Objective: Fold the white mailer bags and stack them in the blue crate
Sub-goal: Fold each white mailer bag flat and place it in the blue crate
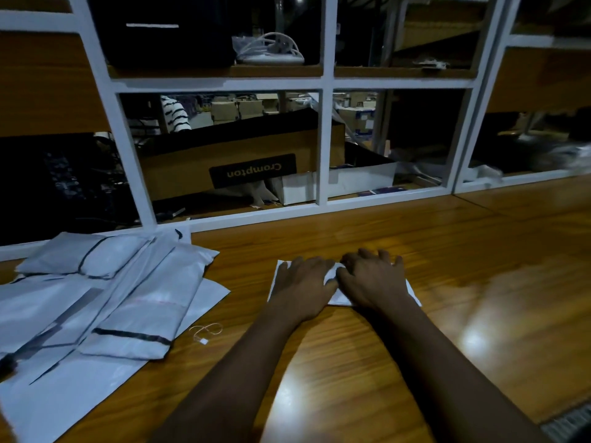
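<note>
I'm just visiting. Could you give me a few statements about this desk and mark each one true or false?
1. The left hand and the right hand both rest on one white bag. True.
2. The pile of bags lies to the person's right. False: it lies to the left.
3. A blue crate stands beside the hands. False: no crate is in view.
4. A brown box behind the white frame reads Crompton. True.

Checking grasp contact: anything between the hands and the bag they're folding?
Nothing visible. Left hand and right hand both rest directly on the bag on the table. Crate is out of view, so that path can't be judged.
</note>
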Motion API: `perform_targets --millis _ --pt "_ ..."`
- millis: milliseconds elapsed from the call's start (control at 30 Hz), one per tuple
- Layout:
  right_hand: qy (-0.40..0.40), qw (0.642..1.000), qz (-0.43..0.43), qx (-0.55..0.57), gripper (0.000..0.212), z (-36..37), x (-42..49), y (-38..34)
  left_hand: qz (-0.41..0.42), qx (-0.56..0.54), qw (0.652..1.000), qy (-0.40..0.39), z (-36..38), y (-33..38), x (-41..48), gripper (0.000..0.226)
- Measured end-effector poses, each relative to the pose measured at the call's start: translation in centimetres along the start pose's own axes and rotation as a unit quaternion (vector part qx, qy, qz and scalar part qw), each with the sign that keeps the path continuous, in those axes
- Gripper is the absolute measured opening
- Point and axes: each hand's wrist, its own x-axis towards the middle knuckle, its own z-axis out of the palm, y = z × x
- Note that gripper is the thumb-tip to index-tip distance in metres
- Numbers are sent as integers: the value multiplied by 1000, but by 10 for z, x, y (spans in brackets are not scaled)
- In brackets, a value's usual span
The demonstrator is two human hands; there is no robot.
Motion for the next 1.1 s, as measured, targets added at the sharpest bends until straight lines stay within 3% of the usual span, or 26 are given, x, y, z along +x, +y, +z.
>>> perform_targets --millis 100,200,267,367,533,600,800,967,1100 --pt "-23 999 -21 -34 80 8 4 4 6 45 994 103 -3 12 6 41" --pt "-16 1000 -5 5 65 9 11 6 16 42 990 137 -1 24 19 28" --pt "6 1000 -3 20 71 7 11 7 20 42 993 109 5 26 26 29" --pt "13 1000 -22 -11 84 14 7 9 -17 63 998 -11 11 22 32 47" --pt "-26 999 -13 -23 59 20 12 11 -35 87 990 -101 8 19 39 56" --pt "-11 999 -32 -21 61 19 15 10 -39 76 989 -119 6 17 43 56" --pt "6 1000 -20 -7 63 17 14 8 -61 72 993 -72 7 22 42 53" --pt "3 998 -39 -39 84 18 4 10 -28 107 990 -88 12 19 29 56" --pt "-11 999 -30 -32 64 16 9 10 -52 74 991 -94 8 21 33 54"
